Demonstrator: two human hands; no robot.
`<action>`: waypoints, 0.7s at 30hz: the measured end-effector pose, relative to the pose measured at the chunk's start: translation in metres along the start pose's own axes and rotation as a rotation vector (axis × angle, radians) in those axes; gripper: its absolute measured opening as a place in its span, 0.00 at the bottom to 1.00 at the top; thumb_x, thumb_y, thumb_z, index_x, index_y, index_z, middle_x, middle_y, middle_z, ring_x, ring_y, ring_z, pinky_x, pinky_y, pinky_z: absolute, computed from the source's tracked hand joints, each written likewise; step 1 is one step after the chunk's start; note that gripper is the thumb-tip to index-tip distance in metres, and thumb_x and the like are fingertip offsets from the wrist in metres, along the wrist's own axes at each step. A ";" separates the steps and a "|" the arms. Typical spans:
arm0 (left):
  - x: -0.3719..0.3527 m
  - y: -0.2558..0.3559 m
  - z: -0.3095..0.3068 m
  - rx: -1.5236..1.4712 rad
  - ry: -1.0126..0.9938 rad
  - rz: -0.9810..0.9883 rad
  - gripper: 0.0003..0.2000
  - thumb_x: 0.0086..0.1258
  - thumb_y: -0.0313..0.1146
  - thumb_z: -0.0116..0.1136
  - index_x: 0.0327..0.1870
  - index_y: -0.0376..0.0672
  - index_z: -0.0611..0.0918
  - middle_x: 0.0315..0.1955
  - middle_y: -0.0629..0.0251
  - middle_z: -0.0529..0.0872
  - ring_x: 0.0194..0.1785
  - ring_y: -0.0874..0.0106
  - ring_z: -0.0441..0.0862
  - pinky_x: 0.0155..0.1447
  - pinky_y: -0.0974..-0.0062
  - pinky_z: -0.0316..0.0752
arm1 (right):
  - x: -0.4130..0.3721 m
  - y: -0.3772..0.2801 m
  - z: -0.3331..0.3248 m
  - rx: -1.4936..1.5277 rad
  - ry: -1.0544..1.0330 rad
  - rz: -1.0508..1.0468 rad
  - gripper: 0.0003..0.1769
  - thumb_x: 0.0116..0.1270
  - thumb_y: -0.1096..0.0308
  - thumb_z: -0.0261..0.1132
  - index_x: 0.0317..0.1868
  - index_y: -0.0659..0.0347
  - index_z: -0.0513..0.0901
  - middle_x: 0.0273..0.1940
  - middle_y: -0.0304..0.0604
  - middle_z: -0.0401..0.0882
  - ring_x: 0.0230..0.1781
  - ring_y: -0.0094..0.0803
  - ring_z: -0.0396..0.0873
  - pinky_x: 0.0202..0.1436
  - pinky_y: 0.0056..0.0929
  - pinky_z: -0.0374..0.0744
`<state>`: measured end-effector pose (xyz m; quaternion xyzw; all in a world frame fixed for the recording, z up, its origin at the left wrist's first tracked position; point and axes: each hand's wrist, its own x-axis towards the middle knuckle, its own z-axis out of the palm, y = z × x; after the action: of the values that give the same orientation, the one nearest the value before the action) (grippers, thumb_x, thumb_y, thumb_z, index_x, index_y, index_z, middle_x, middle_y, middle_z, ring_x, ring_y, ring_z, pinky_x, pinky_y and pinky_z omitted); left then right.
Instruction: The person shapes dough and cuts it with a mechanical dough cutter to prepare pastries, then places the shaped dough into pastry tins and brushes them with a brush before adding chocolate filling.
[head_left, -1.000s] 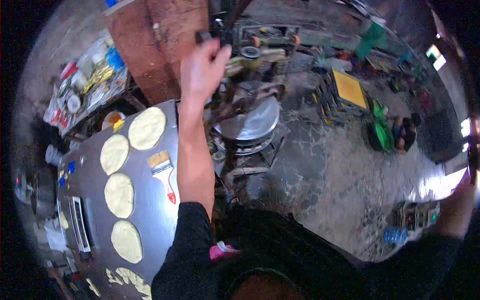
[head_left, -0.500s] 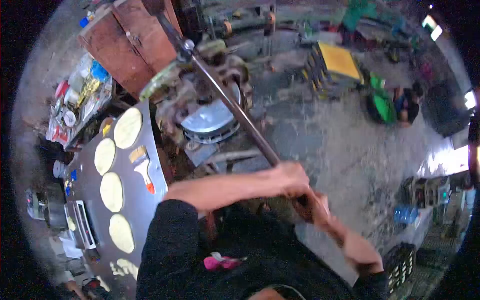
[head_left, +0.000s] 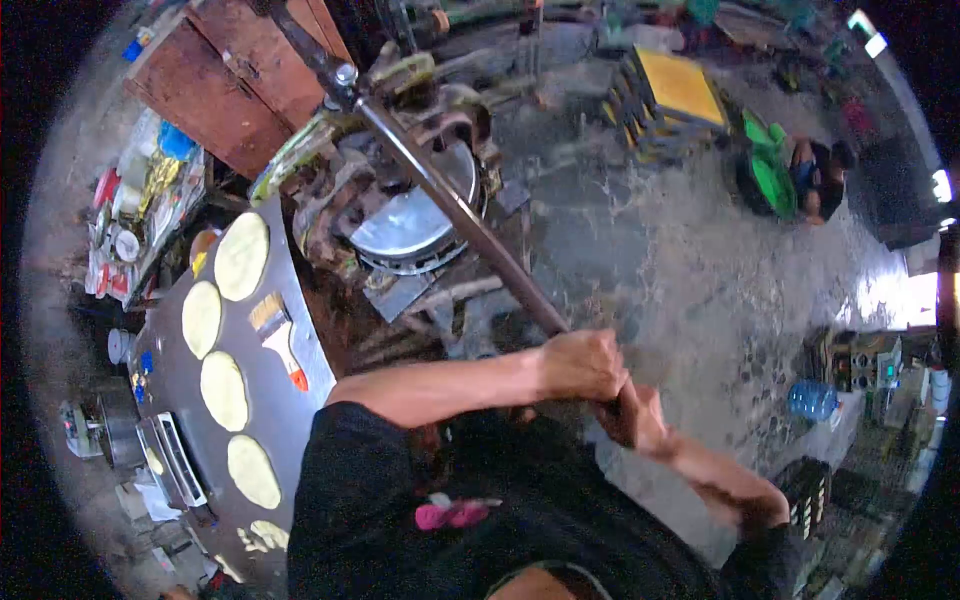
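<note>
A long metal bar (head_left: 460, 210) slants from a joint at the upper left down to the middle. My left hand (head_left: 582, 364) is closed round it. Just below and to the right, my right hand (head_left: 645, 420) grips the bar's lower end. Beyond my hands, a machine holds a round, shiny metal plate (head_left: 405, 222) below the bar's upper part. On the left, a grey metal worktop (head_left: 285, 345) bears several flat pale dough rounds (head_left: 223, 390) and a wide brush (head_left: 280, 340) with a white and red handle.
A reddish-brown cabinet (head_left: 215, 90) stands at the upper left, near a cluttered side table (head_left: 150, 225). Yellow-topped stacked trays (head_left: 680, 88) and a person (head_left: 820, 180) beside green basins (head_left: 770, 180) are at the upper right. A blue water bottle (head_left: 812, 400) lies at the right.
The view has shifted slightly, so the worktop and machine appear a little further left. Both my hands still grip the bar, whose upper joint appears higher and further left.
</note>
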<state>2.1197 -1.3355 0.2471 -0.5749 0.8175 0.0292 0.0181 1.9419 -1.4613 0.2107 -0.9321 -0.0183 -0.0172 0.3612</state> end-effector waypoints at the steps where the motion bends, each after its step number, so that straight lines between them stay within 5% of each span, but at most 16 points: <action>1: -0.014 0.003 -0.011 -0.161 0.184 0.104 0.08 0.62 0.38 0.58 0.35 0.44 0.79 0.33 0.64 0.84 0.40 0.71 0.83 0.52 0.62 0.76 | -0.003 0.000 0.004 -0.006 -0.037 0.018 0.20 0.60 0.65 0.66 0.47 0.65 0.70 0.26 0.52 0.79 0.23 0.53 0.79 0.26 0.43 0.76; 3: -0.061 -0.036 -0.024 -0.261 0.382 0.203 0.11 0.63 0.40 0.58 0.40 0.44 0.80 0.39 0.61 0.84 0.45 0.70 0.83 0.57 0.62 0.75 | 0.014 -0.030 -0.013 -0.056 -0.053 0.078 0.20 0.60 0.65 0.66 0.47 0.65 0.70 0.26 0.53 0.79 0.24 0.53 0.79 0.27 0.43 0.76; 4: -0.118 -0.061 -0.026 -0.176 0.527 -0.442 0.13 0.65 0.39 0.56 0.46 0.44 0.79 0.44 0.60 0.82 0.50 0.63 0.78 0.59 0.60 0.71 | 0.017 -0.049 -0.025 -0.085 -0.080 0.155 0.20 0.61 0.65 0.66 0.47 0.65 0.70 0.26 0.53 0.79 0.25 0.53 0.80 0.27 0.44 0.76; 6: -0.206 -0.127 -0.076 0.362 0.744 -1.152 0.16 0.69 0.36 0.53 0.56 0.41 0.77 0.50 0.57 0.81 0.54 0.55 0.75 0.59 0.58 0.67 | 0.024 -0.064 -0.039 -0.056 -0.129 0.218 0.21 0.63 0.62 0.65 0.50 0.65 0.70 0.27 0.55 0.79 0.28 0.55 0.81 0.31 0.46 0.77; 7: -0.264 -0.175 -0.072 0.756 1.051 -1.146 0.15 0.70 0.34 0.52 0.54 0.39 0.77 0.46 0.55 0.82 0.50 0.55 0.78 0.59 0.60 0.67 | 0.031 -0.079 -0.047 -0.055 -0.161 0.266 0.23 0.64 0.60 0.64 0.52 0.65 0.69 0.29 0.56 0.79 0.30 0.56 0.80 0.33 0.47 0.76; 8: -0.311 -0.209 -0.060 0.825 1.155 -1.202 0.12 0.70 0.32 0.51 0.51 0.38 0.79 0.43 0.55 0.84 0.47 0.59 0.80 0.61 0.61 0.67 | 0.035 -0.089 -0.053 -0.051 -0.198 0.313 0.24 0.66 0.58 0.63 0.54 0.65 0.68 0.30 0.57 0.79 0.32 0.58 0.80 0.35 0.48 0.76; 10: -0.272 -0.191 -0.098 0.652 1.111 -1.073 0.11 0.68 0.33 0.52 0.47 0.40 0.79 0.41 0.58 0.84 0.46 0.61 0.80 0.58 0.62 0.68 | 0.044 -0.091 -0.056 0.063 -0.144 0.310 0.26 0.67 0.56 0.61 0.57 0.64 0.67 0.32 0.59 0.80 0.34 0.60 0.80 0.37 0.50 0.75; 11: -0.226 -0.166 -0.117 0.296 1.002 -0.911 0.09 0.66 0.34 0.54 0.44 0.42 0.79 0.39 0.60 0.84 0.45 0.63 0.81 0.56 0.62 0.68 | 0.047 -0.090 -0.056 0.044 -0.128 0.266 0.26 0.67 0.56 0.62 0.57 0.64 0.67 0.32 0.59 0.80 0.33 0.59 0.80 0.37 0.50 0.76; 13: -0.135 -0.108 -0.110 -0.127 0.601 -0.482 0.07 0.63 0.37 0.58 0.37 0.46 0.78 0.34 0.66 0.84 0.42 0.67 0.81 0.52 0.63 0.70 | 0.042 -0.087 -0.055 0.029 -0.139 0.232 0.26 0.67 0.56 0.62 0.58 0.64 0.67 0.32 0.58 0.80 0.33 0.58 0.80 0.37 0.49 0.76; 15: -0.052 -0.041 -0.055 0.123 0.254 -0.066 0.07 0.59 0.39 0.62 0.31 0.49 0.78 0.30 0.72 0.84 0.39 0.71 0.82 0.48 0.64 0.72 | 0.038 -0.071 -0.042 -0.011 -0.169 0.292 0.23 0.65 0.62 0.63 0.56 0.63 0.68 0.32 0.54 0.81 0.33 0.53 0.81 0.36 0.46 0.77; 16: -0.022 -0.017 -0.018 0.269 0.173 0.000 0.07 0.57 0.40 0.64 0.27 0.51 0.78 0.28 0.75 0.84 0.37 0.73 0.82 0.46 0.65 0.72 | 0.030 -0.030 -0.004 0.022 -0.126 0.223 0.21 0.64 0.63 0.63 0.54 0.62 0.69 0.32 0.52 0.81 0.32 0.52 0.81 0.35 0.45 0.78; 18: -0.011 -0.015 0.018 -0.047 0.094 -0.013 0.04 0.58 0.39 0.61 0.26 0.52 0.82 0.25 0.74 0.85 0.30 0.70 0.83 0.39 0.67 0.72 | 0.015 0.050 0.074 0.082 -0.047 0.079 0.18 0.62 0.67 0.64 0.51 0.60 0.72 0.31 0.50 0.81 0.30 0.48 0.82 0.34 0.43 0.78; 20: 0.000 -0.020 0.023 -0.191 0.061 -0.025 0.05 0.58 0.38 0.60 0.25 0.53 0.84 0.23 0.73 0.85 0.27 0.69 0.84 0.36 0.67 0.72 | 0.020 0.062 0.073 0.101 0.022 -0.036 0.20 0.60 0.66 0.66 0.50 0.60 0.71 0.28 0.49 0.80 0.26 0.49 0.81 0.30 0.44 0.78; 21: 0.003 -0.015 0.016 -0.297 -0.078 -0.220 0.04 0.56 0.38 0.61 0.24 0.52 0.84 0.23 0.72 0.86 0.27 0.68 0.85 0.35 0.67 0.73 | 0.017 0.057 0.075 0.132 0.081 -0.134 0.22 0.59 0.65 0.68 0.50 0.60 0.70 0.25 0.49 0.79 0.22 0.49 0.79 0.27 0.45 0.78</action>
<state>2.1326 -1.3421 0.2305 -0.6555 0.7352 0.1698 -0.0322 1.9635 -1.4523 0.1172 -0.9016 -0.0672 -0.0778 0.4203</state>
